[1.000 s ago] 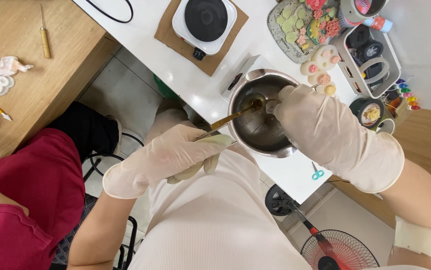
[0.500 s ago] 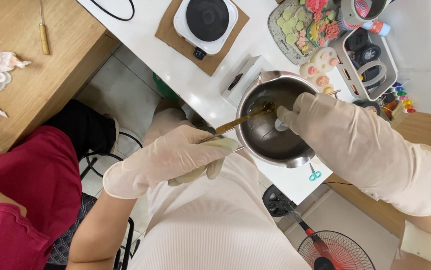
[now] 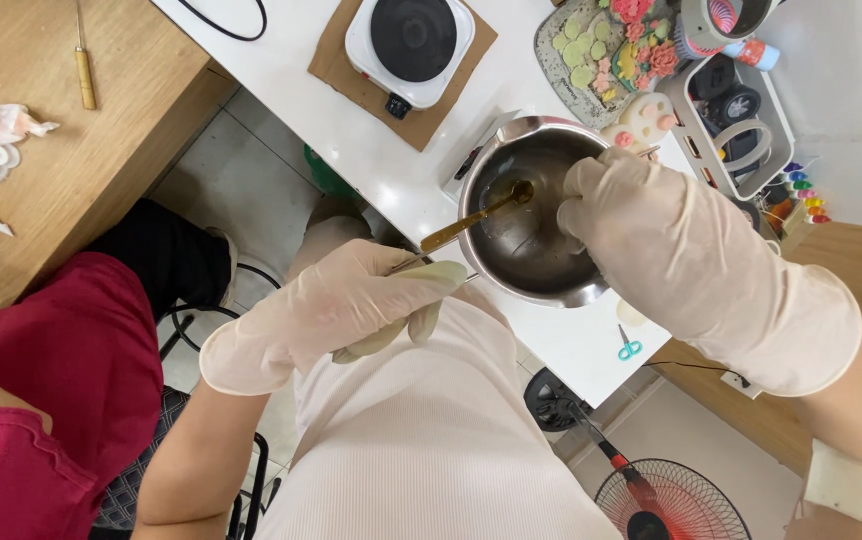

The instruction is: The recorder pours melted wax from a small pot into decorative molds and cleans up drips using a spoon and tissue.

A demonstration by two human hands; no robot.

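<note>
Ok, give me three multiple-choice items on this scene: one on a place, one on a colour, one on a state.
1. Where does the small hotplate stand?
A. on a brown mat on the white table
B. on the floor by the fan
C. inside the metal pot

2. What colour are the little scissors at the table's edge?
A. red
B. light blue
C. black

3. What is the left hand doing?
A. resting flat on the table
B. gripping the fan
C. holding a gold spoon whose tip is in the pot

Answers:
1 A, the brown mat shows under it on the white table.
2 B, their handles are light blue.
3 C, the gold spoon runs from the gloved fingers into the metal pot, where the right hand also reaches.
</note>
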